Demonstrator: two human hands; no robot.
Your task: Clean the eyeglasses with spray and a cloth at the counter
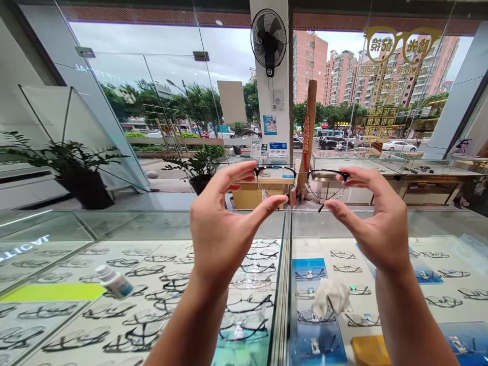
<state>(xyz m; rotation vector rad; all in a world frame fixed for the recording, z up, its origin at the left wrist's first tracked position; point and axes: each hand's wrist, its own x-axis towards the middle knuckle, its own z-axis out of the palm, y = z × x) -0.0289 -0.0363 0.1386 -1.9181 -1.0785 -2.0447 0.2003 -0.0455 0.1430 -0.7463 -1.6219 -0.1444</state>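
A pair of eyeglasses (302, 173) with dark upper rims and clear lenses is held up in front of me, above the glass display case (282, 284). My left hand (224, 218) pinches it near the left lens, thumb below and fingers above. On the other side my right hand (375, 213) grips the right end of the frame between thumb and fingers. Below, a crumpled whitish cloth (331, 297) lies on the case top near my right forearm. A small white bottle (113, 281) stands on the glass to the left of my left forearm.
Rows of eyeglass frames (139, 317) lie inside the case. A yellow-orange box (369, 351) is by my right forearm. Beyond the case are potted plants (86, 178), a wall fan (269, 38) on a pillar, a wooden post (310, 117) and further counters (427, 178) by the window.
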